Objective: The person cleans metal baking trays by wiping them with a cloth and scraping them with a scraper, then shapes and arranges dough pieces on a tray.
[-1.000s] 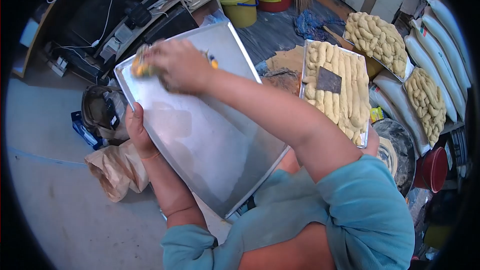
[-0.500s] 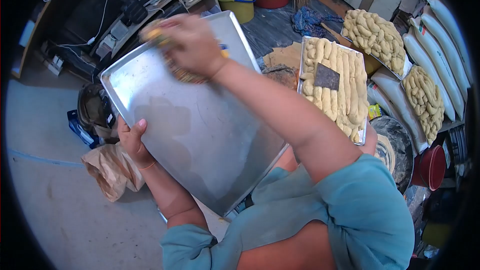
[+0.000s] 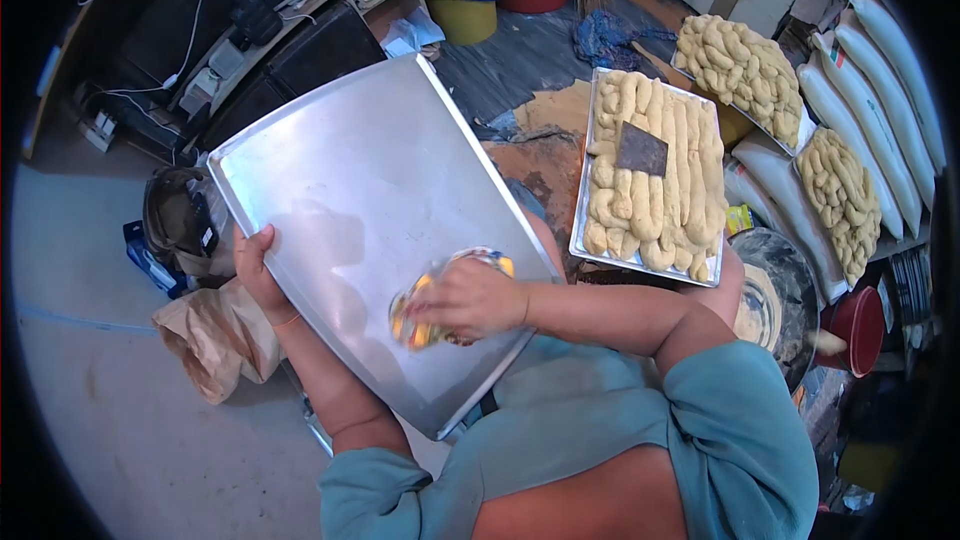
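Observation:
A large metal baking tray (image 3: 330, 170) rests tilted across my lap. My left hand (image 3: 260, 272) grips its left edge, with the thumb over the rim and the other fingers hidden beneath. Bunched under my right hand (image 3: 470, 297) is a colourful patterned cloth (image 3: 415, 318), pressed on the tray's lower right part. Motion slightly blurs that hand and the cloth. Beside my right arm, a second tray (image 3: 577, 225) carries rows of long dough strands (image 3: 655, 210). A dark flat scraper (image 3: 642, 149) lies on the dough.
More dough is piled on a tray (image 3: 740, 65) and in a heap (image 3: 842, 200) by white sacks (image 3: 880, 100) at right. A dark basin (image 3: 790, 290) and red bucket (image 3: 855, 332) stand nearby. Left are a paper bag (image 3: 215, 335) and black bag (image 3: 180, 215). Buckets (image 3: 465, 5) stand behind.
My right hand has moved the cloth from the tray's far upper edge down to its lower right area. The tray's far end has dropped a little. My left hand keeps its hold.

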Available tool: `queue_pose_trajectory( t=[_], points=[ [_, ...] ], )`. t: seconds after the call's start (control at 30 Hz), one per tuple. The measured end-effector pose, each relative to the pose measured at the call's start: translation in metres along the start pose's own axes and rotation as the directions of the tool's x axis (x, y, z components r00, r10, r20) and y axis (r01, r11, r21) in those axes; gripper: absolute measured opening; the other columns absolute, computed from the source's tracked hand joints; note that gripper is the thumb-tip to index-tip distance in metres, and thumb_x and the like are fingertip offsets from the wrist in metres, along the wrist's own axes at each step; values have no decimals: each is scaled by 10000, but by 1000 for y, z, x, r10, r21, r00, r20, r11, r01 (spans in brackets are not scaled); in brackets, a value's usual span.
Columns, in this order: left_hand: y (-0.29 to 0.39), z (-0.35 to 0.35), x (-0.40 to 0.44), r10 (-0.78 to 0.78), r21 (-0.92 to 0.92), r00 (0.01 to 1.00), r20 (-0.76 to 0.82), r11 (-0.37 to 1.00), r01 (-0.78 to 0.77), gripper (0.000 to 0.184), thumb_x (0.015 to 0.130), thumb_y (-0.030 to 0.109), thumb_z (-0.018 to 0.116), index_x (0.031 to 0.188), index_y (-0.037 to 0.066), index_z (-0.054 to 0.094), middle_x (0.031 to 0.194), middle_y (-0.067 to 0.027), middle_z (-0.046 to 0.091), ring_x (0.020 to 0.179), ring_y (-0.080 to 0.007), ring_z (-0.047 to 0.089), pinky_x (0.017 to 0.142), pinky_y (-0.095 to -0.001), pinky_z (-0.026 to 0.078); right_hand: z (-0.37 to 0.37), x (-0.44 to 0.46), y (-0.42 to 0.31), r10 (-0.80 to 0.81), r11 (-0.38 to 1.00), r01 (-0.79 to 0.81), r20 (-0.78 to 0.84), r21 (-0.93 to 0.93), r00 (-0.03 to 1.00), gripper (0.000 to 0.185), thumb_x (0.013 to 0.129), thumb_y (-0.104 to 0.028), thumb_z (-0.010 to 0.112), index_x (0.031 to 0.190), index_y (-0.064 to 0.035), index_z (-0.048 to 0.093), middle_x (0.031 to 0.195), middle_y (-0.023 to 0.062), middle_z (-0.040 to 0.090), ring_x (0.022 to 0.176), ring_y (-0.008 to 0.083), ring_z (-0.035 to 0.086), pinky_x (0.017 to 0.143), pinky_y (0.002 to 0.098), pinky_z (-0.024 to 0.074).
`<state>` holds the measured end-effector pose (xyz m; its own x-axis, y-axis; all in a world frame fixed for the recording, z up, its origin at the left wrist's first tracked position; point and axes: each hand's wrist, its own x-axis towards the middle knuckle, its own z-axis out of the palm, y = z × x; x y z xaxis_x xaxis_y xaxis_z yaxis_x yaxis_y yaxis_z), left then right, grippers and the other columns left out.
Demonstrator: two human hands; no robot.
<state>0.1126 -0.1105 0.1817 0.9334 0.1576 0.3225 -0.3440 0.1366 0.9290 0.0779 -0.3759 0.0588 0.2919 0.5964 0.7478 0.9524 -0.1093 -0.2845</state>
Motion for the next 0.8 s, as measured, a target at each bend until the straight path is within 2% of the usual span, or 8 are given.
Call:
queue_pose_trajectory(
  t=[0.03,0.13,0.17,0.2,0.27,0.37,0.63,0.8],
  points=[
    [-3,-7,-1,-4,-1,999,-39,1000,4,441,813,135,496,1201,-73,472,1034,-180,591,897,-226,618,793,-302,510,2,4,-5,-148,989,147,11,28,989,487,639,-138,706,1116,-99,613,1037,127,638,907,308,592,749,418,471],
    [7,-36,0,7,-15,989,-150,1000,-9,461,820,143,499,1230,-64,460,1074,-177,575,958,-230,597,845,-322,489,-32,26,42,285,951,-287,-32,-117,958,401,681,-154,680,1069,-64,632,1065,131,638,974,300,600,793,398,479],
    [16,-45,-2,15,-33,983,-184,999,-21,465,824,147,500,1238,-60,458,1083,-175,572,973,-234,591,859,-329,482,-29,5,82,448,866,-476,-187,-151,874,352,757,-186,666,1082,-56,630,1114,146,614,1004,332,587,838,415,472],
    [24,-53,-2,23,-52,975,-219,998,-35,469,828,151,502,1246,-56,455,1092,-173,569,988,-238,584,873,-336,476,-29,-7,109,741,613,-788,-392,64,545,304,834,-244,633,1074,-56,637,1076,166,622,993,354,586,857,417,467],
    [48,-59,2,55,-82,946,-320,993,-85,470,845,181,510,1254,-42,454,1104,-177,563,1014,-255,574,894,-361,465,-58,-22,134,886,381,-921,-314,76,341,306,879,-301,601,1084,-76,636,1029,148,643,941,306,616,845,372,483],
    [53,-119,30,-21,-146,946,-322,989,-27,498,861,223,513,1279,-36,434,1162,-190,542,1065,-286,561,900,-380,467,-79,-23,129,829,-286,-496,471,820,301,333,909,-357,574,1069,-74,644,992,128,650,900,232,629,831,336,494],
    [-36,-141,120,-273,47,931,-243,955,292,437,909,359,565,1193,30,517,1072,-104,605,953,-241,591,847,-354,489,-47,-14,152,788,-368,-175,406,913,463,197,827,-140,656,922,30,630,813,96,671,663,169,644,637,284,530],
    [-127,-136,94,-576,83,816,-35,812,577,414,919,399,556,1199,104,479,1087,-63,597,870,-183,548,789,-344,453,-15,1,144,919,-241,43,214,970,332,208,829,-90,645,975,50,592,833,124,652,697,200,649,662,311,544]
  ],
)
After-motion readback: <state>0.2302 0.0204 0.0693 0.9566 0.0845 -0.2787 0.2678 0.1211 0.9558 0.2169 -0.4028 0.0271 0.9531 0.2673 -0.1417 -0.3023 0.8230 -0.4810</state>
